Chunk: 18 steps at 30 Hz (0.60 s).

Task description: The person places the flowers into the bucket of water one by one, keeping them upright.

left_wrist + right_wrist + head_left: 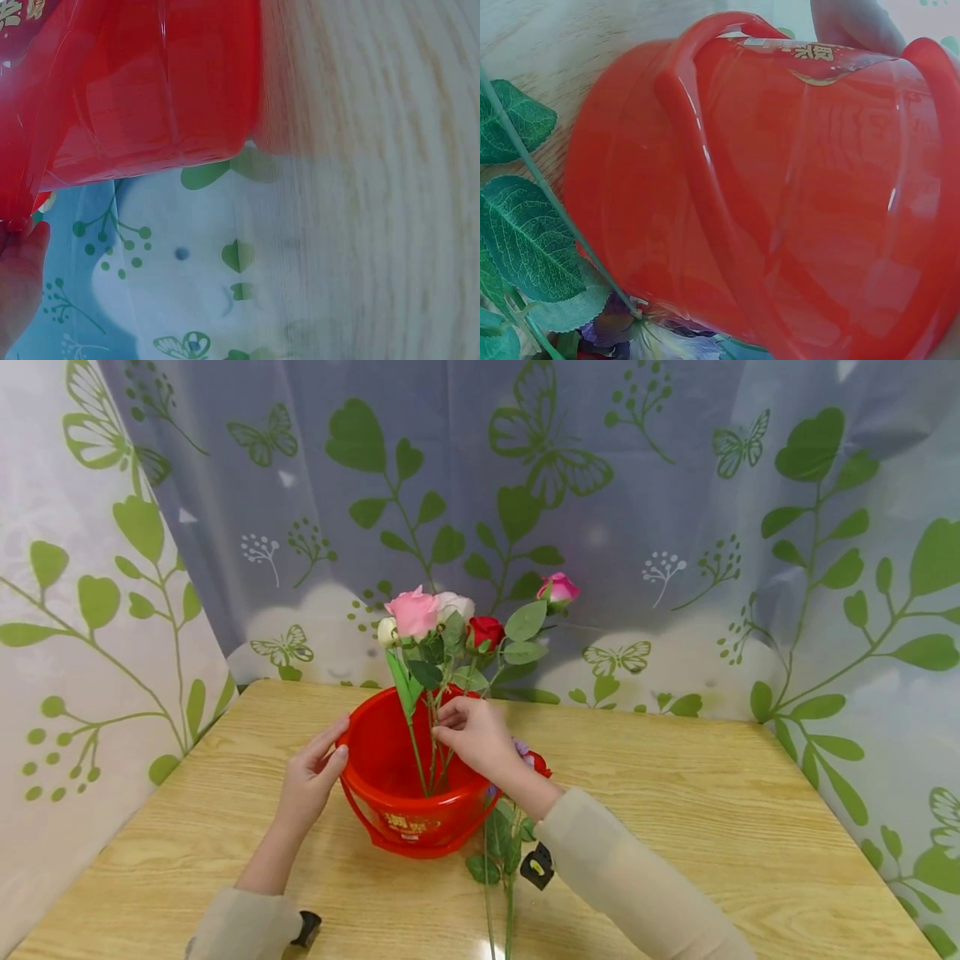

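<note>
A red bucket point(420, 827) stands upright on the table, with several artificial flowers leaning in it. Among the blooms are a pink rose point(414, 612), a red rose point(485, 633), a white bloom point(454, 606) and a magenta rose point(558, 588). My left hand point(311, 777) rests on the bucket's left rim, fingers fairly straight and thumb apart; the left wrist view catches part of it at the rim. Over the right side of the opening, my right hand point(480, 735) pinches a thin rose stem between thumb and fingers. Which bloom that stem carries, I cannot tell.
More flowers lie on the wooden table point(675, 802) right of the bucket, with green leaves point(532, 240), a red bloom point(537, 763) and purple petals. A small black object point(537, 866) is beside their stems. Behind the table hangs a leaf-patterned curtain point(637, 527).
</note>
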Each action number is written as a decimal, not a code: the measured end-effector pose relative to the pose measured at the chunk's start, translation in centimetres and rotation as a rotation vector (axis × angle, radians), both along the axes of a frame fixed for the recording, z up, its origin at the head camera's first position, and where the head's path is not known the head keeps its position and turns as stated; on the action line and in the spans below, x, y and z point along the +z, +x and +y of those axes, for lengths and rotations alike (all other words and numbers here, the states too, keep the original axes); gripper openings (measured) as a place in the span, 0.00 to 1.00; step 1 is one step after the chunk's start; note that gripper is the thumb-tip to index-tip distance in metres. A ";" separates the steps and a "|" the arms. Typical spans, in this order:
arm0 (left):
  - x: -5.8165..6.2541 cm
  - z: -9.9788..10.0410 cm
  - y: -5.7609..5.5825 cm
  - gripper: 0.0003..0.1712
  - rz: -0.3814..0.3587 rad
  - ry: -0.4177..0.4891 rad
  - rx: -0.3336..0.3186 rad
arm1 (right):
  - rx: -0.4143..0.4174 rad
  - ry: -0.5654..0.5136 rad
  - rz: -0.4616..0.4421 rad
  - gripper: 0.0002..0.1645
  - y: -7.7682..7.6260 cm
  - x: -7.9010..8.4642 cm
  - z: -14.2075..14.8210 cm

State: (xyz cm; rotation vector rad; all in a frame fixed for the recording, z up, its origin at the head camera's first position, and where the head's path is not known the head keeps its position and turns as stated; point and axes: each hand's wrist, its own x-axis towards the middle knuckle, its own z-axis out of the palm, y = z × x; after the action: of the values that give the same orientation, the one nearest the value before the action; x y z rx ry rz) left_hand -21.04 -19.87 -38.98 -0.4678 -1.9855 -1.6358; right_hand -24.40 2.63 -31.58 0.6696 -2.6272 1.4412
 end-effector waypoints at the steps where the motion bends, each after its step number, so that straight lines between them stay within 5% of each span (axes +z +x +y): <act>1: 0.2 0.1 0.2 0.19 0.002 -0.006 0.002 | 0.002 0.005 -0.001 0.07 0.0 0.0 0.0; 7: 1.5 0.7 1.1 0.19 0.011 -0.018 0.000 | 0.017 0.021 -0.016 0.06 0.1 0.0 -0.2; 18: 1.9 0.9 1.4 0.19 -0.005 -0.018 0.006 | 0.039 0.058 -0.002 0.07 -0.1 0.0 -0.8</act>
State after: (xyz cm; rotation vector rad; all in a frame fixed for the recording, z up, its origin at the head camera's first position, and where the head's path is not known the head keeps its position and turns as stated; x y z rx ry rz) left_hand -19.66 -18.98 -37.06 -0.4645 -2.0048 -1.6183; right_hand -24.52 1.83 -31.60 0.7287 -2.6817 1.3814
